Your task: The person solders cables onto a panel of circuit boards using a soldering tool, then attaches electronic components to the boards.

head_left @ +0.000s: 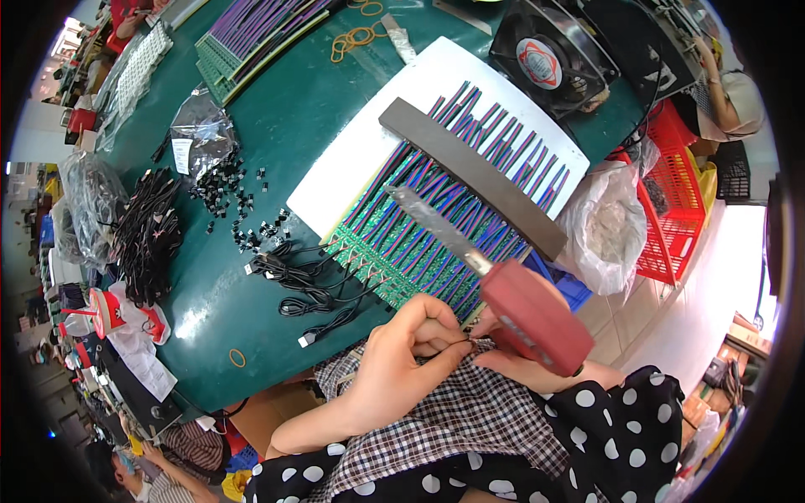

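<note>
My left hand (411, 356) is closed in a pinch at the front edge of the table, its fingertips on something small and dark that I cannot make out. Right beside it, my right hand (524, 365) has its fingertips close to the same spot. A red-handled tool (537, 314) with a long grey metal shaft lies across my right hand, pointing up and left; its handle hides part of the fingers. Under the shaft lies a green circuit-board panel (369, 268) with rows of purple, blue and dark wires. A dark bar (474, 172) lies across the wires.
Black cables (306, 293) with plugs lie left of the panel. Beyond them are loose small black parts (226, 184), a plastic bag (201, 138) and a black cable bundle (147, 235). A fan (553, 59) stands far right, above a red crate (671, 210). A white board (327, 184) lies beneath the panel.
</note>
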Motion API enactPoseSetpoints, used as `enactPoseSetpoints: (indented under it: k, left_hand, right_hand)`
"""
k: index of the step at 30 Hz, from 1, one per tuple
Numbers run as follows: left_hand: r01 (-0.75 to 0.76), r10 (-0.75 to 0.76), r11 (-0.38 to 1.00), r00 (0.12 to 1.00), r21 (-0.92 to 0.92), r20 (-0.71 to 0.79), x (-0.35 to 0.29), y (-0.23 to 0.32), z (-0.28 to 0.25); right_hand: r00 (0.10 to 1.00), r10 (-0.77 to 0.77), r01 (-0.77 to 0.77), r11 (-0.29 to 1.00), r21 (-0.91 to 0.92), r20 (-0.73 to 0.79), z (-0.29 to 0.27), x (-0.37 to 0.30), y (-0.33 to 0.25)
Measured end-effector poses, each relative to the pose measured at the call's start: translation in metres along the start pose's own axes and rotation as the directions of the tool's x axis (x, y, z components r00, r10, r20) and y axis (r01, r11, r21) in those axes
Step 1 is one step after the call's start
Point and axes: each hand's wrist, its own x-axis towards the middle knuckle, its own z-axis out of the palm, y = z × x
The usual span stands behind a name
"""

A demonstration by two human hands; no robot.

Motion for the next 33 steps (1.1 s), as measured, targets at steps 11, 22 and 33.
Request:
enactPoseSetpoints:
  k: [11, 22, 33]
  left_hand:
    - [-0.2, 0.247, 0.946, 0.955, 0.256, -0.165, -0.011, -0.004, 0.01]
    - [-0.242, 0.211, 0.958, 0.958, -0.154, -0.193, -0.012, -0.018, 0.005]
    - [-0.077, 0.5, 0.712, 0.754, 0.698, -0.427, 0.009, -0.013, -0.025]
  right_hand:
    - [0.915, -0.402, 0.379, 0.844, -0.379, 0.021, 0.01, 0.001, 0.008]
    - [0.988, 0.097, -0.043, 0.922, 0.386, -0.123, 0.026, 0.007, -0.015]
    - [0.981, 0.193, -0.192, 0.976, 0.103, -0.008, -0.04, -0.039, 0.022]
